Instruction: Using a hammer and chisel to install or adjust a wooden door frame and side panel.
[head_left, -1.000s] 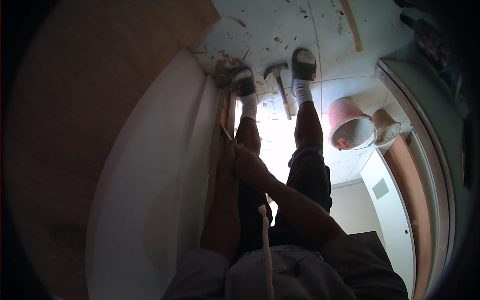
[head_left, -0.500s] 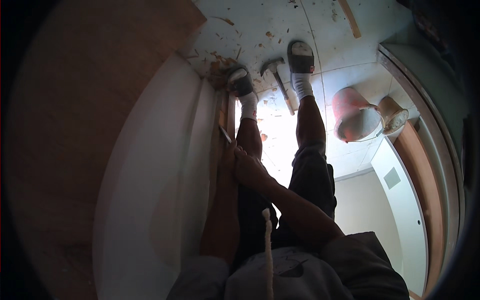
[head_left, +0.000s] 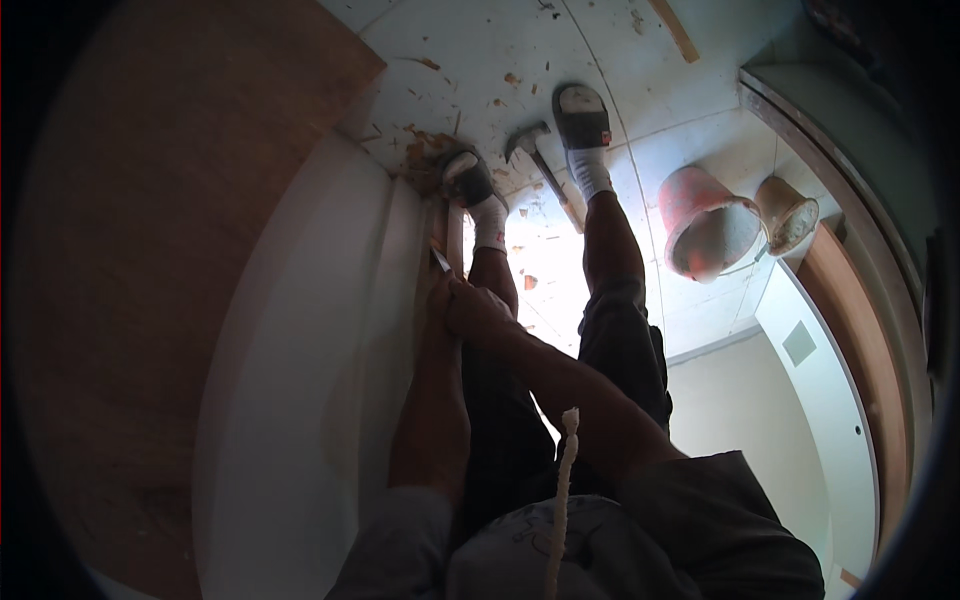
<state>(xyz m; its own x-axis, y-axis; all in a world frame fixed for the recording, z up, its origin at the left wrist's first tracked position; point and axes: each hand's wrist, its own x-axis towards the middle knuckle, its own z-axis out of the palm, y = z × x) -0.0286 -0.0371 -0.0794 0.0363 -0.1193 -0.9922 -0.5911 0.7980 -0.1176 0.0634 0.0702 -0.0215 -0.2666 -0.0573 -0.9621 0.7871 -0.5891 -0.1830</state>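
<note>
A chisel (head_left: 441, 261) with a flat metal blade points away from me, its tip at the narrow wooden strip (head_left: 438, 222) along the edge of the white panel on my left. My right hand (head_left: 481, 313) is closed around its handle, most of which the fingers hide. Pressed close beside it, my left hand (head_left: 438, 300) is closed at the tool near the blade; its fingers are dark and hard to make out. Between my feet, a claw hammer (head_left: 545, 175) lies on the floor.
Wood shavings (head_left: 428, 150) lie by my left foot. A pink bucket (head_left: 690, 195) and a smaller tan bucket (head_left: 778, 205) are on the right. Beyond my feet lies a wooden strip (head_left: 676, 32). A brown board (head_left: 200, 150) and a white panel (head_left: 285, 330) stand close on my left.
Both hands and the chisel appear slightly further left in the picture, and the whole view has shifted and turned a little. Both hands remain closed on the tool.
</note>
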